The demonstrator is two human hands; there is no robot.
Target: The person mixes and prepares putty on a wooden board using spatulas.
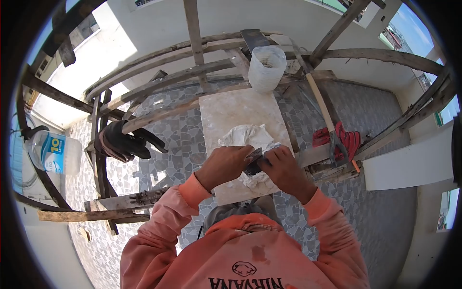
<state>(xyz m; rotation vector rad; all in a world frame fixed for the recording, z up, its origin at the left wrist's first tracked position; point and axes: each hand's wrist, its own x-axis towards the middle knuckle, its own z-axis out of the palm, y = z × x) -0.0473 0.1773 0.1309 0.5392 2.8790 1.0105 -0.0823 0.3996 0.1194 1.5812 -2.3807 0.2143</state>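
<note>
Currently, both hands meet low over a pale board [219, 108], close in front of the person's body. The left hand [226, 161] comes in from one side and the right hand [286, 171] from the other, with their fingertips nearly together. The grip of each is clenched on a small dark tool [252, 167] held between them, with a flat greyish face showing by the left thumb; the fingers cover so much that I cannot tell whether it is one piece or two.

White paste [238, 137] lies on the board just beyond the hands, spread in a thick, uneven patch, and more of it shows on the near side, partly hidden beneath them. A translucent bucket [266, 72] stands upright at the board's far edge, and a dark flat plate [254, 38] lies just behind it.

To the right, a long-handled tool [320, 98] with a wooden shaft slants across the timbers, its near end over a red glove [350, 139]. To the left, well apart from the hands, black gloves [118, 139] hang over a wooden beam [163, 110]. Farther out on that side is a clear plastic jug [71, 154] with a blue label marked 10. Below the woodwork, the floor [185, 151] shows a grey stone pattern. Both sleeves [163, 216] are faded orange.
</note>
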